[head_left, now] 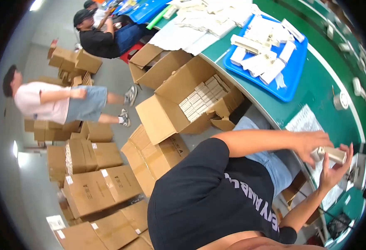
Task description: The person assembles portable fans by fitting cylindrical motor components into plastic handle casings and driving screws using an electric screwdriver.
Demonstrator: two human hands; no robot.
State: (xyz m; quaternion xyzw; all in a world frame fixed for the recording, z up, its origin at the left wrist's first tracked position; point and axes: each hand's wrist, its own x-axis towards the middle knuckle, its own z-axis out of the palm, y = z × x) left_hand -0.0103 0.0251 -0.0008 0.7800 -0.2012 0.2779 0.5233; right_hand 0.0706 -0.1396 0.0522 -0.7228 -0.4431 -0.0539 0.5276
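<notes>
Over the edge of the green table (260,93) at the right, both my hands are on a cream-white, oblong box-like piece (336,155). My left hand (310,143) is closed around one end of it, fingers bent over the top. Thumb and fingers of my right hand (332,171) grip the other end from both sides. What exactly the piece is I cannot make out. Below the hands lies a silvery-white plastic sheet or bag (304,121), flat on the table.
A blue tray (289,93) holds several white oblong pieces, near a white heap (208,16). A tape roll (340,101) stands farther right. An open carton (166,114) packed with white boxes sits beside the table. Stacked cartons (95,191), a walking person (43,98) and a seated person (97,41) are left.
</notes>
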